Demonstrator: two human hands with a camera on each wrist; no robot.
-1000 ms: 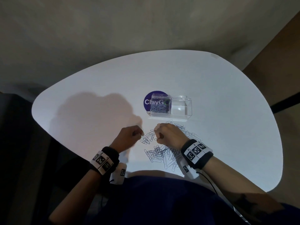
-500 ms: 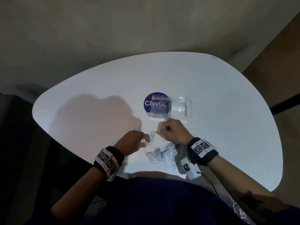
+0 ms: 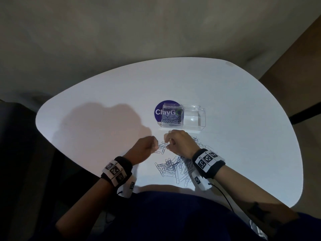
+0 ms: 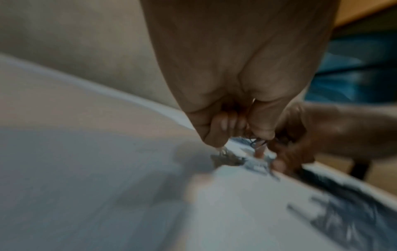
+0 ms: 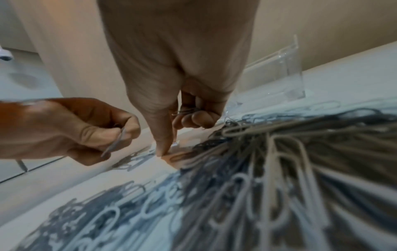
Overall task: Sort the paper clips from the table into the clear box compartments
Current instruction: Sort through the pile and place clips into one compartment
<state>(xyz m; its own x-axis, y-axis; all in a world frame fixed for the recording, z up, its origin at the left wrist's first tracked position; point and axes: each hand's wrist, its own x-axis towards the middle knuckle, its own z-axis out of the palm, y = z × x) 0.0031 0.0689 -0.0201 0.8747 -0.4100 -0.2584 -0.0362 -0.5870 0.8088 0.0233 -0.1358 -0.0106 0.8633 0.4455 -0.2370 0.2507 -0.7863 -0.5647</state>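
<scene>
A pile of silver paper clips (image 3: 175, 166) lies on the white table (image 3: 243, 136) near its front edge. The clear box (image 3: 184, 118) stands behind it; its left compartment (image 3: 172, 119) holds several clips, its right compartment (image 3: 193, 119) looks bare. My left hand (image 3: 147, 148) pinches a paper clip (image 5: 117, 144) between thumb and forefinger. My right hand (image 3: 175, 141) curls its fingers around several paper clips (image 5: 185, 111) while its thumb tip (image 5: 162, 149) presses down on the table among the clips. The two hands sit close together just in front of the box.
A round purple sticker (image 3: 162, 111) with white letters lies under the box's left end. The table's front edge (image 3: 156, 186) runs right against my body. More loose clips (image 3: 206, 146) spread to the right of my right hand.
My left hand has moved forward and to the right, closer to my right hand. My right hand has shifted slightly toward the box and stays over the clips.
</scene>
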